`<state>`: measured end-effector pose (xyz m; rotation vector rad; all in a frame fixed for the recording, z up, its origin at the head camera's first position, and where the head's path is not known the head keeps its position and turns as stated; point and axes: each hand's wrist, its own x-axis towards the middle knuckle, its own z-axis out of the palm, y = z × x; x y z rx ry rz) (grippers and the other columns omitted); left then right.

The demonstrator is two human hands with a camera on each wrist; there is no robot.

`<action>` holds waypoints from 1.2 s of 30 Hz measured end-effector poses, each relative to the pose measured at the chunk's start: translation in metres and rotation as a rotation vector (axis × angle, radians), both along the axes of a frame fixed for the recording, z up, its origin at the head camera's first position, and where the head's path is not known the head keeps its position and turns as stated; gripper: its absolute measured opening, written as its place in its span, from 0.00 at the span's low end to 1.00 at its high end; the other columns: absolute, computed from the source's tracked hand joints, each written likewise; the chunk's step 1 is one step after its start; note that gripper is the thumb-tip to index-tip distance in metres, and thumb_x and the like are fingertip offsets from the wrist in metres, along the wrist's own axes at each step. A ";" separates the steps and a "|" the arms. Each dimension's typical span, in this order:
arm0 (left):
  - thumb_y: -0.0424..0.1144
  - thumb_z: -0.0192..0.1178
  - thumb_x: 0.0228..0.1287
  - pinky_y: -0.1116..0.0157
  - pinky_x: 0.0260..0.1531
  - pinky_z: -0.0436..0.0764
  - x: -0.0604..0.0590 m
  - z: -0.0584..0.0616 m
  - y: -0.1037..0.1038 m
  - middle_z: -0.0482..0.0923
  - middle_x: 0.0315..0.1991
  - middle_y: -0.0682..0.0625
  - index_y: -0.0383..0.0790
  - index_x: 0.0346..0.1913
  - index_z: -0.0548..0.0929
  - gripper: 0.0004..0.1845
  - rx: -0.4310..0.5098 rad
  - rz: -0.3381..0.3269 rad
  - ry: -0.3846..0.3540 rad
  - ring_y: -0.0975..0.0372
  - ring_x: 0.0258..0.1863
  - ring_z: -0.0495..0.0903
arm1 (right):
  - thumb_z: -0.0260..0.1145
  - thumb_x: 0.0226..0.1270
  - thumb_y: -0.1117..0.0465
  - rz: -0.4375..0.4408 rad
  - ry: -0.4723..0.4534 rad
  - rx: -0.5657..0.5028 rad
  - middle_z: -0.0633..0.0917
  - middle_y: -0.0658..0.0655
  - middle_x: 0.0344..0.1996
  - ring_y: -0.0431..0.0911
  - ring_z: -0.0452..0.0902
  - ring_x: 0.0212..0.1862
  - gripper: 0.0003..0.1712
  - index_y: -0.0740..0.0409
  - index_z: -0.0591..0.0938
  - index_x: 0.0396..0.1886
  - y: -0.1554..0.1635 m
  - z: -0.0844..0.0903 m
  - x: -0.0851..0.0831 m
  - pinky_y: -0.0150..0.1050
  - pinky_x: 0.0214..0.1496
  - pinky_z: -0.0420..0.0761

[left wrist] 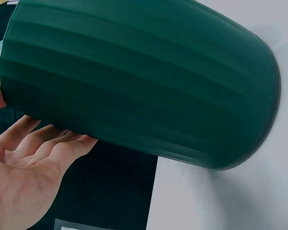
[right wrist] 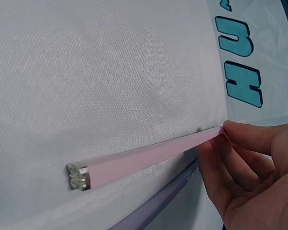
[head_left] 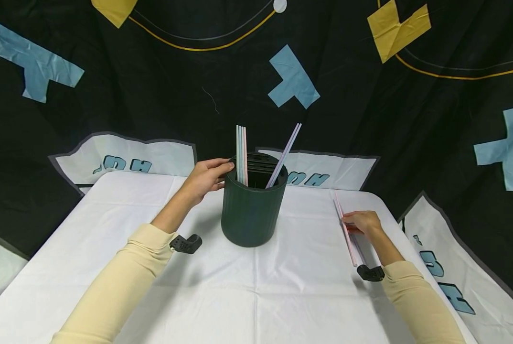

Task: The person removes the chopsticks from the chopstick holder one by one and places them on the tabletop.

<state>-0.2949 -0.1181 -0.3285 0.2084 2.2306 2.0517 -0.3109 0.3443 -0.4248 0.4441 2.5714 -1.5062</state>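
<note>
White cloth covers a table [head_left: 282, 291], and behind it hangs a black backdrop [head_left: 175, 95] printed with pale blue and yellow block shapes and curved yellow lines.

At the table's middle stands an upright dark green ribbed holder [head_left: 252, 210]. 3 pale sticks, greenish, white and pink, are seen rising straight from its left side [head_left: 241, 153], and 2 lilac sticks [head_left: 285, 153] lean out to the right.

The left hand [head_left: 207, 177] is laid against the holder's upper left side, fingertips at the rim. From the left wrist view alone, the holder's vertical ribbing [left wrist: 144, 86] is seen up close, with straight fingers [left wrist: 48, 139] pressed flat on its wall and the palm open; the sticks are not shown there.

Near the table's right edge, well apart from the holder, a pink stick [head_left: 344, 229] lies on the cloth with a lilac stick [head_left: 359, 251] just beside it. The right hand [head_left: 365, 223] is curled over the pink stick near its middle. Only the right wrist view shows the pinch: the pink stick [right wrist: 149, 155] is held between thumb and fingertips [right wrist: 249, 136], its squared end lifted slightly off the cloth, while the lilac stick [right wrist: 158, 203] stays flat beneath. Teal lettering on a white panel [right wrist: 242, 57] is visible beyond the table edge.

Both arms are in cream sleeves [head_left: 123, 282].
</note>
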 end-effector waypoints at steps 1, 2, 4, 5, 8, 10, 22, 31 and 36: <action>0.44 0.58 0.75 0.52 0.63 0.79 0.000 0.000 0.000 0.76 0.66 0.38 0.34 0.70 0.73 0.27 -0.001 0.000 0.000 0.48 0.65 0.78 | 0.67 0.68 0.66 -0.003 0.000 0.004 0.86 0.45 0.28 0.36 0.83 0.31 0.24 0.78 0.78 0.60 0.000 0.000 0.000 0.35 0.39 0.89; 0.44 0.58 0.75 0.52 0.63 0.79 -0.001 0.000 0.000 0.76 0.67 0.38 0.35 0.70 0.73 0.27 -0.002 0.001 0.000 0.48 0.65 0.78 | 0.67 0.68 0.66 -0.007 -0.003 0.012 0.86 0.46 0.28 0.36 0.83 0.31 0.25 0.77 0.78 0.60 0.000 0.000 0.000 0.35 0.39 0.89; 0.45 0.58 0.75 0.52 0.63 0.79 -0.001 -0.001 0.000 0.76 0.67 0.38 0.35 0.70 0.73 0.27 -0.005 0.001 0.001 0.47 0.65 0.78 | 0.67 0.68 0.65 -0.012 -0.007 0.016 0.86 0.46 0.29 0.36 0.83 0.31 0.25 0.77 0.78 0.59 0.000 -0.001 0.000 0.36 0.40 0.89; 0.45 0.58 0.75 0.52 0.63 0.79 -0.001 -0.001 -0.001 0.76 0.67 0.38 0.35 0.70 0.73 0.27 -0.006 0.001 0.001 0.47 0.65 0.78 | 0.68 0.67 0.65 -0.016 -0.010 0.018 0.86 0.46 0.28 0.35 0.82 0.31 0.25 0.77 0.79 0.59 0.000 -0.001 0.001 0.35 0.39 0.89; 0.45 0.58 0.75 0.52 0.63 0.79 -0.001 -0.001 0.000 0.76 0.66 0.38 0.35 0.70 0.73 0.27 -0.006 0.002 -0.001 0.48 0.65 0.78 | 0.68 0.67 0.66 -0.023 -0.017 0.018 0.86 0.46 0.28 0.35 0.82 0.30 0.25 0.77 0.78 0.59 0.000 -0.002 0.001 0.34 0.38 0.88; 0.45 0.58 0.75 0.52 0.63 0.79 -0.001 -0.001 0.000 0.76 0.66 0.38 0.35 0.70 0.73 0.27 -0.003 0.000 -0.002 0.48 0.65 0.79 | 0.68 0.67 0.66 -0.025 -0.017 0.016 0.87 0.47 0.28 0.35 0.82 0.29 0.25 0.78 0.78 0.59 0.000 -0.003 0.002 0.33 0.37 0.88; 0.45 0.58 0.75 0.52 0.64 0.78 -0.002 -0.002 -0.001 0.76 0.66 0.38 0.35 0.70 0.73 0.27 -0.001 -0.006 0.000 0.47 0.65 0.78 | 0.68 0.68 0.63 -0.026 -0.028 0.086 0.87 0.58 0.37 0.38 0.81 0.30 0.23 0.75 0.80 0.58 0.003 -0.008 0.004 0.31 0.35 0.87; 0.45 0.58 0.75 0.52 0.63 0.79 -0.002 -0.002 -0.001 0.76 0.66 0.38 0.34 0.69 0.74 0.26 0.004 -0.008 0.006 0.48 0.65 0.78 | 0.69 0.66 0.65 -0.038 -0.018 0.095 0.86 0.53 0.30 0.37 0.80 0.27 0.23 0.76 0.81 0.56 0.002 -0.012 0.003 0.31 0.32 0.86; 0.45 0.58 0.75 0.51 0.63 0.78 -0.002 -0.003 -0.001 0.76 0.66 0.38 0.34 0.70 0.73 0.27 0.001 -0.006 0.005 0.47 0.65 0.78 | 0.69 0.65 0.65 -0.042 -0.017 0.092 0.86 0.49 0.25 0.36 0.80 0.25 0.23 0.76 0.81 0.56 0.002 -0.011 0.002 0.31 0.32 0.87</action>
